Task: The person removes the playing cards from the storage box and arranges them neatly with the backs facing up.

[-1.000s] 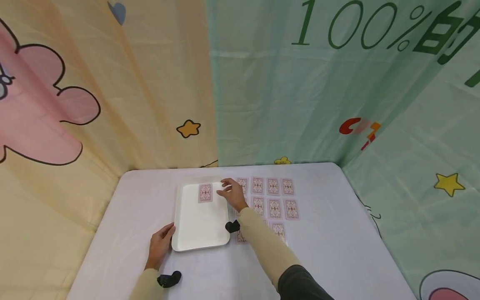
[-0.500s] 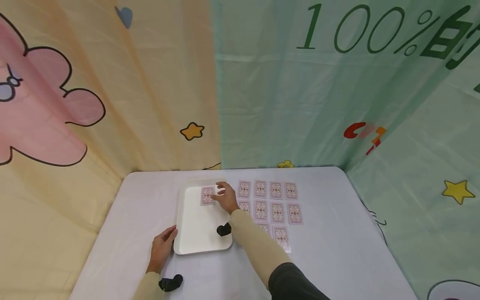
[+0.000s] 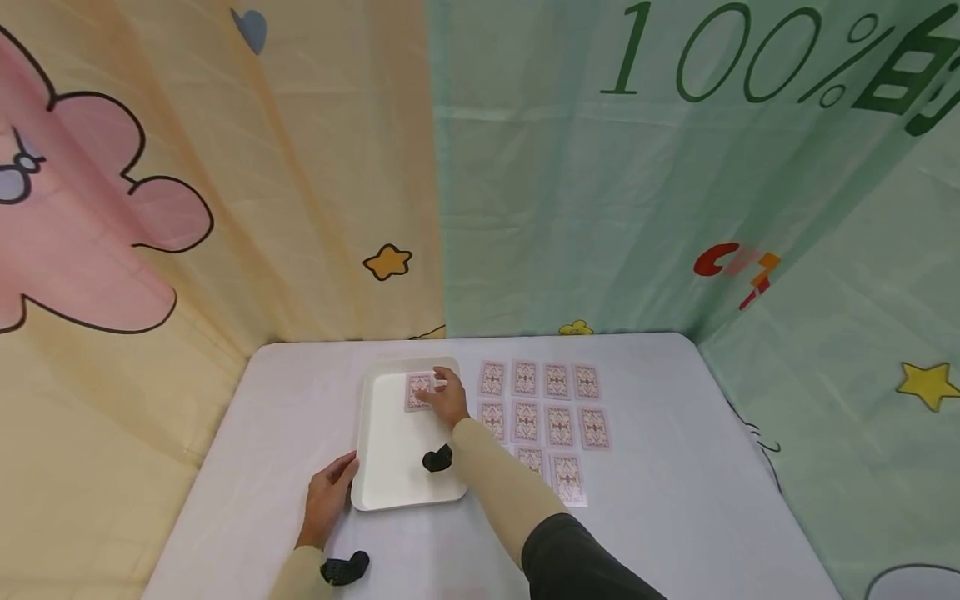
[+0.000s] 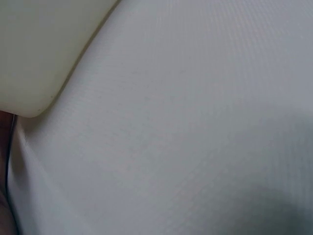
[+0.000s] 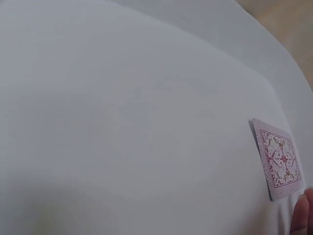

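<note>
A white rectangular tray (image 3: 405, 467) lies on the table, with one patterned playing card (image 3: 417, 393) back side up near its far end. My left hand (image 3: 326, 498) holds the tray by its left side, thumb and fingertips at the rim; in the left wrist view only a sliver of this hand shows beside the tray corner (image 4: 44, 68). My right hand (image 3: 448, 400) reaches over the tray, thumb overlapping the card and fingers spread beyond its right edge. In the right wrist view, fingertips (image 5: 301, 214) appear just beside the card (image 5: 282, 159).
Right of the tray, more cards (image 3: 558, 427) lie back side up in rows on the white tablecloth (image 3: 667, 500). My right sleeve (image 3: 510, 483) crosses over the nearest row and hides part of it. Printed curtains (image 3: 555, 208) rise behind the table.
My right hand has moved left from beside the card to over its right part. The left hand stays at the tray's left side. The head view has shifted slightly.
</note>
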The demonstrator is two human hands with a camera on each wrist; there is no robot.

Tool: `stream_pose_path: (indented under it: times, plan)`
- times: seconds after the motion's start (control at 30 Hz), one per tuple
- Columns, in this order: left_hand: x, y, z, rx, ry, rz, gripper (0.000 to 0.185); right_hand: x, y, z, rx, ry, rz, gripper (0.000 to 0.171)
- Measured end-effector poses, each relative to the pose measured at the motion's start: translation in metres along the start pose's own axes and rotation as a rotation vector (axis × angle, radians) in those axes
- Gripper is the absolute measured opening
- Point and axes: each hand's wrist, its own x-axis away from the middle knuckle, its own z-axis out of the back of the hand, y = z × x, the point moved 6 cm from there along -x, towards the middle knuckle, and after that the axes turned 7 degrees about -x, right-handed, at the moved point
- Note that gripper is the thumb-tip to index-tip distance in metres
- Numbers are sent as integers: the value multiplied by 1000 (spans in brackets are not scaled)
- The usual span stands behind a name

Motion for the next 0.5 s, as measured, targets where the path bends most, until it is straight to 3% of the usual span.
stream_pose_path:
  times: [0.2, 0.5]
  plan:
    - [5, 2, -1, 4, 4, -7, 46, -7, 10, -4, -10, 47, -56, 61]
    - [3, 3, 0, -3, 26, -20, 43, -16, 10, -8, 41, 67, -21, 66]
